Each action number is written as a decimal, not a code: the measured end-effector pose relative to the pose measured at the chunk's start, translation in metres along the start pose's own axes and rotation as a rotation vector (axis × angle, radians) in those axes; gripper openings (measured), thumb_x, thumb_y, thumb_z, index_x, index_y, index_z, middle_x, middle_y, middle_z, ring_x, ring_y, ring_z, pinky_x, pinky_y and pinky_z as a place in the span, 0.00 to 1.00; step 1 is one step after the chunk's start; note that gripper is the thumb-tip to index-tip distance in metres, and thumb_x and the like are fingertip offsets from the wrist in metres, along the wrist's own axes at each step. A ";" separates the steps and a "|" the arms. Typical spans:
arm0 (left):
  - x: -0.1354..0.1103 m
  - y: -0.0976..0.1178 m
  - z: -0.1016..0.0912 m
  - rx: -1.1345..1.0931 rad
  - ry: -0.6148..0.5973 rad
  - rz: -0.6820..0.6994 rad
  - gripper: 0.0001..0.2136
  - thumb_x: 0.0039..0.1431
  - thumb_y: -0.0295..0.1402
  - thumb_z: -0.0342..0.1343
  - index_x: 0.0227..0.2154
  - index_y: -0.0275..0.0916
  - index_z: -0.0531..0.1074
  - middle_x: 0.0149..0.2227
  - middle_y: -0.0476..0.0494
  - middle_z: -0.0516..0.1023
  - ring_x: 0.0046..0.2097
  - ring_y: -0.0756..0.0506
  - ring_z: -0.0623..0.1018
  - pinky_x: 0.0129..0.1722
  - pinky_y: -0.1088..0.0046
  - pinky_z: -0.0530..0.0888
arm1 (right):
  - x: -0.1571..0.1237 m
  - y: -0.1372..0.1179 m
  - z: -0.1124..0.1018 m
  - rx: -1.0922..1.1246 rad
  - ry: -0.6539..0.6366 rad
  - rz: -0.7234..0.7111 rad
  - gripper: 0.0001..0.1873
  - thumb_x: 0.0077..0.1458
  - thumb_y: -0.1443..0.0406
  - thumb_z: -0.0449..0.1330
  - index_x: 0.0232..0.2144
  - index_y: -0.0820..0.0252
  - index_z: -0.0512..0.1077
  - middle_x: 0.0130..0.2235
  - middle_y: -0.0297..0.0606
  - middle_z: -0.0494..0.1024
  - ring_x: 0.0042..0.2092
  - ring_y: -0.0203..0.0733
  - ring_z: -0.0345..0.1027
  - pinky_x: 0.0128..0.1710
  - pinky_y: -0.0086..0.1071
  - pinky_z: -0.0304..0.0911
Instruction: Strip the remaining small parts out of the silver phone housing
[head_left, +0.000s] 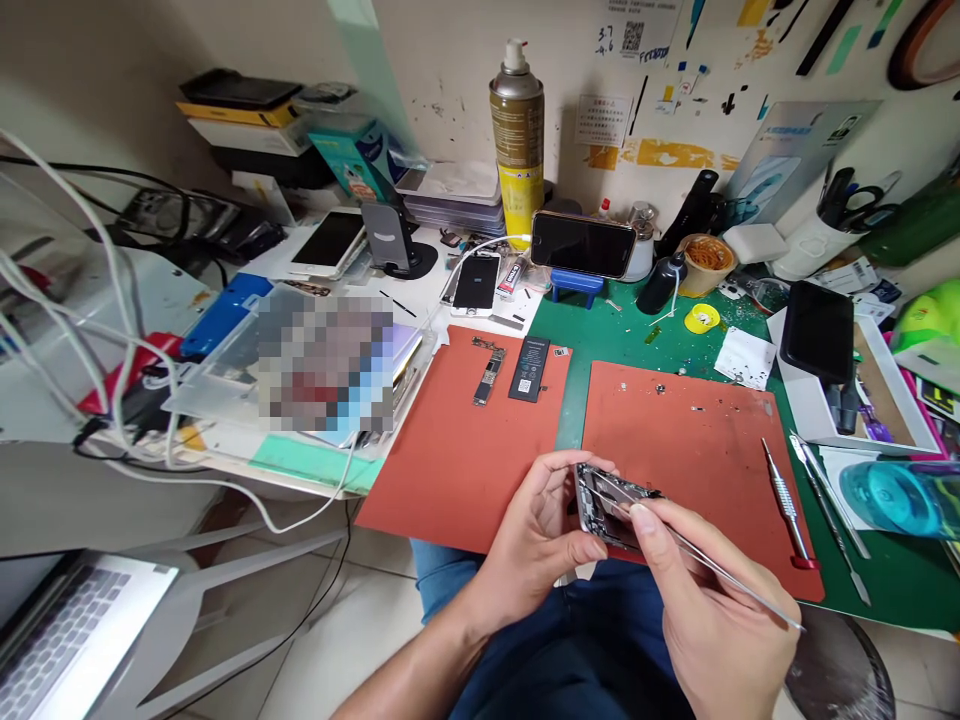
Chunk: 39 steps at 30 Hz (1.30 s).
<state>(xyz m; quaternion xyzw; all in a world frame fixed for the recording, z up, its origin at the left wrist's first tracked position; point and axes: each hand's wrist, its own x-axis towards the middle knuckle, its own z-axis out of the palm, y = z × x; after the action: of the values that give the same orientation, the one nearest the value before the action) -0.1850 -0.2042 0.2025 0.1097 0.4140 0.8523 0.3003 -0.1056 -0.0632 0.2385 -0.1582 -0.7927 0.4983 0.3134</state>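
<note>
- Left hand (529, 535) clamped around an opened phone (591, 514), tilted, held at the near edge of the right-hand red mat (690, 450);
- Right hand (705, 595) pinching metal tweezers (739, 583); tips over the phone's interior, contact unclear;
- Battery (530, 372) and narrow circuit board (490, 376) side by side, apart, on the left-hand red mat (457, 460); screwdriver (782, 497) lying at right.
</note>
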 end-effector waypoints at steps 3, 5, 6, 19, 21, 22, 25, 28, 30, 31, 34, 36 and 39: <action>0.000 0.000 0.000 -0.004 -0.002 -0.001 0.30 0.57 0.43 0.78 0.60 0.49 0.75 0.61 0.39 0.78 0.58 0.41 0.78 0.60 0.61 0.74 | 0.000 0.000 0.000 -0.005 -0.012 -0.014 0.07 0.64 0.67 0.73 0.44 0.50 0.86 0.41 0.30 0.89 0.36 0.40 0.86 0.32 0.22 0.80; 0.000 0.001 0.000 0.001 -0.002 -0.003 0.30 0.57 0.43 0.78 0.60 0.48 0.75 0.61 0.39 0.78 0.58 0.41 0.78 0.60 0.62 0.74 | 0.000 0.000 0.000 -0.009 -0.016 -0.023 0.07 0.64 0.67 0.73 0.44 0.51 0.86 0.41 0.31 0.89 0.36 0.40 0.86 0.34 0.23 0.81; 0.000 0.001 0.000 0.005 -0.002 0.000 0.30 0.57 0.43 0.78 0.60 0.48 0.75 0.61 0.39 0.78 0.58 0.41 0.78 0.60 0.62 0.74 | 0.000 -0.001 0.001 -0.016 -0.011 -0.028 0.07 0.64 0.67 0.73 0.44 0.51 0.86 0.41 0.31 0.89 0.36 0.41 0.86 0.35 0.23 0.82; -0.004 0.001 -0.010 -0.072 -0.117 0.031 0.33 0.59 0.32 0.76 0.66 0.49 0.74 0.71 0.34 0.73 0.69 0.36 0.75 0.68 0.58 0.73 | -0.013 0.003 0.004 -0.102 -0.052 -0.461 0.19 0.61 0.79 0.68 0.51 0.61 0.82 0.45 0.41 0.88 0.45 0.48 0.87 0.43 0.36 0.85; -0.005 0.002 -0.011 -0.088 -0.136 0.029 0.32 0.60 0.30 0.75 0.66 0.49 0.74 0.72 0.34 0.71 0.69 0.34 0.76 0.67 0.58 0.75 | -0.019 0.007 0.003 -0.120 -0.085 -0.485 0.21 0.60 0.80 0.69 0.54 0.62 0.82 0.47 0.42 0.88 0.47 0.48 0.87 0.45 0.37 0.85; -0.005 0.002 -0.012 -0.093 -0.143 0.026 0.32 0.61 0.29 0.75 0.66 0.49 0.74 0.73 0.34 0.70 0.69 0.34 0.76 0.66 0.57 0.75 | -0.022 0.008 0.002 -0.127 -0.095 -0.487 0.22 0.60 0.80 0.69 0.54 0.61 0.81 0.48 0.42 0.88 0.48 0.48 0.87 0.46 0.37 0.85; -0.006 0.002 -0.013 -0.099 -0.149 0.015 0.32 0.61 0.28 0.74 0.66 0.50 0.74 0.74 0.34 0.69 0.70 0.32 0.74 0.65 0.56 0.76 | -0.028 0.008 0.003 -0.127 -0.073 -0.447 0.21 0.63 0.78 0.68 0.55 0.58 0.81 0.49 0.41 0.88 0.49 0.47 0.86 0.47 0.38 0.85; -0.007 0.003 -0.014 -0.101 -0.154 0.010 0.32 0.61 0.26 0.73 0.66 0.50 0.74 0.74 0.35 0.69 0.71 0.33 0.74 0.66 0.56 0.76 | -0.031 0.005 0.005 -0.114 0.004 -0.371 0.19 0.63 0.77 0.67 0.52 0.56 0.82 0.48 0.39 0.89 0.46 0.46 0.87 0.47 0.38 0.84; -0.008 0.002 -0.014 -0.104 -0.157 0.005 0.31 0.62 0.26 0.72 0.66 0.50 0.74 0.74 0.35 0.69 0.71 0.33 0.74 0.66 0.55 0.75 | -0.031 0.003 0.006 -0.108 0.030 -0.338 0.19 0.61 0.78 0.68 0.50 0.56 0.82 0.46 0.38 0.89 0.44 0.46 0.87 0.46 0.37 0.84; -0.008 0.002 -0.014 -0.105 -0.157 0.001 0.31 0.62 0.26 0.72 0.66 0.50 0.74 0.74 0.35 0.69 0.70 0.33 0.75 0.66 0.55 0.76 | -0.030 0.002 0.007 -0.106 0.037 -0.327 0.19 0.61 0.79 0.69 0.49 0.55 0.83 0.46 0.38 0.89 0.43 0.46 0.87 0.46 0.37 0.84; -0.008 0.002 -0.014 -0.097 -0.150 -0.013 0.30 0.62 0.26 0.72 0.66 0.51 0.74 0.75 0.35 0.68 0.70 0.32 0.75 0.66 0.55 0.76 | -0.028 0.000 0.008 -0.109 0.047 -0.309 0.19 0.61 0.79 0.68 0.49 0.54 0.83 0.46 0.36 0.89 0.43 0.46 0.87 0.46 0.37 0.84; -0.008 0.002 -0.015 -0.083 -0.149 -0.017 0.30 0.63 0.27 0.71 0.66 0.51 0.73 0.75 0.35 0.68 0.70 0.32 0.75 0.65 0.54 0.76 | -0.028 0.000 0.008 -0.109 0.049 -0.305 0.19 0.61 0.78 0.68 0.50 0.54 0.83 0.46 0.36 0.89 0.43 0.46 0.87 0.46 0.37 0.85; -0.009 0.002 -0.016 -0.077 -0.148 -0.022 0.30 0.63 0.27 0.71 0.66 0.51 0.73 0.75 0.34 0.67 0.70 0.32 0.75 0.65 0.54 0.77 | -0.027 0.001 0.008 -0.110 0.049 -0.308 0.19 0.61 0.78 0.69 0.49 0.54 0.84 0.46 0.36 0.89 0.42 0.47 0.87 0.46 0.37 0.85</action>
<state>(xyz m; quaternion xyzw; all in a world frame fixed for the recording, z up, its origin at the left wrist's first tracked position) -0.1858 -0.2205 0.1945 0.1563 0.3588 0.8538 0.3434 -0.0904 -0.0841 0.2259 -0.0638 -0.8257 0.3964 0.3962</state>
